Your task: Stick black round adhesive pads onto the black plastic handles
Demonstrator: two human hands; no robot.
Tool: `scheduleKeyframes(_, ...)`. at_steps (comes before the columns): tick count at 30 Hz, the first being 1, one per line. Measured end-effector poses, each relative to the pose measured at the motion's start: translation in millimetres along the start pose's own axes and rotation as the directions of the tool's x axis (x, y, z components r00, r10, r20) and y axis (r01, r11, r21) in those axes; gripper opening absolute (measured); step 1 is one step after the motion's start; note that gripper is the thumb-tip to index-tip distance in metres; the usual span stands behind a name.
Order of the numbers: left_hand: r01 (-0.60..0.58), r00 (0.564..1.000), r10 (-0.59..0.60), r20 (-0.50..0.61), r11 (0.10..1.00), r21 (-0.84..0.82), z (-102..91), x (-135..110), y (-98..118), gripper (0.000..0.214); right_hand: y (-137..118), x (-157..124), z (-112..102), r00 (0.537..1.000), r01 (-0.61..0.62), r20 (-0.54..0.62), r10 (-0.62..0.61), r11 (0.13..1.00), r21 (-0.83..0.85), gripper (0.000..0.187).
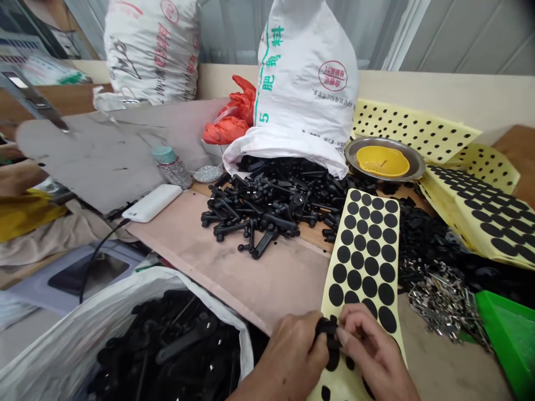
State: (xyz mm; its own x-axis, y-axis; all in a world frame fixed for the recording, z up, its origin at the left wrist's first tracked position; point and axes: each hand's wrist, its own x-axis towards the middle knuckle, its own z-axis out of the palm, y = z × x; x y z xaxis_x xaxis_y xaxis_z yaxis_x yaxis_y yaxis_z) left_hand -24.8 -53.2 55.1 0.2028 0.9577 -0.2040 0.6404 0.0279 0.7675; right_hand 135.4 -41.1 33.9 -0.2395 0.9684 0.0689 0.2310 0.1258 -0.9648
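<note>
My left hand (290,356) and my right hand (371,351) meet at the bottom of the view, both pinching a small black plastic part (328,332). Beneath them lies a long yellow backing sheet (363,262) printed with rows of round black stickers (370,287), and several spots on it are bare. A heap of black plastic lever handles (259,206) lies on the pink board (217,262) beyond my hands. To my left, an open white sack (62,356) is full of similar black parts.
A steel dish with a yellow strainer (383,159) and more sticker sheets (480,214) lie at the right, beside silver metal clips (443,301) and a green scoop (512,340). Tall white sacks (307,72) stand behind. A co-worker's arm (16,178) shows at far left.
</note>
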Motion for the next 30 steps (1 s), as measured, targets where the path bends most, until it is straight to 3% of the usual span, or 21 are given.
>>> scheduleKeyframes(3,0.019,1.0,-0.02,-0.018,0.996,-0.086,0.5,0.1,0.5,0.017,0.5,-0.1,-4.5,0.999,-0.036,-0.01,0.037,0.998,0.044,0.021)
scheduleKeyframes(6,-0.044,0.999,0.041,-0.033,0.994,-0.102,1.1,0.7,3.1,0.016,1.8,-4.7,-7.4,0.996,-0.018,-0.089,0.019,1.0,0.006,0.022)
scheduleKeyframes(9,-0.117,0.992,0.114,-0.059,0.992,-0.044,0.7,-0.2,5.3,0.012,5.5,-4.9,-17.3,0.989,0.074,-0.112,-0.098,0.977,-0.2,0.021)
scheduleKeyframes(12,-0.113,0.989,0.11,-0.103,0.993,-0.024,-1.8,-2.5,4.0,0.015,4.2,2.4,-35.0,0.949,0.212,-0.099,-0.299,0.84,-0.5,0.008)
scheduleKeyframes(14,-0.094,0.989,0.086,-0.122,0.994,-0.06,-3.6,-3.3,1.7,0.016,-2.6,7.6,-43.7,0.942,0.247,-0.053,-0.332,0.791,-0.56,0.007)
scheduleKeyframes(16,-0.108,0.989,0.095,-0.116,0.988,-0.108,-3.3,-2.7,-0.4,0.015,-11.6,9.8,-44.4,0.954,0.287,0.086,-0.288,0.791,-0.54,0.011)
scheduleKeyframes(19,-0.166,0.981,0.15,-0.121,0.977,-0.136,2.0,-0.2,-2.4,0.013,-19.3,7.6,-32.9,0.922,0.381,0.279,-0.268,0.752,-0.538,0.009)
scheduleKeyframes(25,-0.228,0.965,0.21,-0.157,0.967,-0.11,13.5,1.1,-8.6,0.025,-11.4,3.0,-21.4,0.847,0.523,0.316,-0.427,0.57,-0.634,0.022)
scheduleKeyframes(30,-0.232,0.964,0.231,-0.135,0.973,0.005,13.5,-0.9,-9.8,0.027,-14.8,6.2,-25.1,0.86,0.508,0.368,-0.352,0.656,-0.559,0.023)
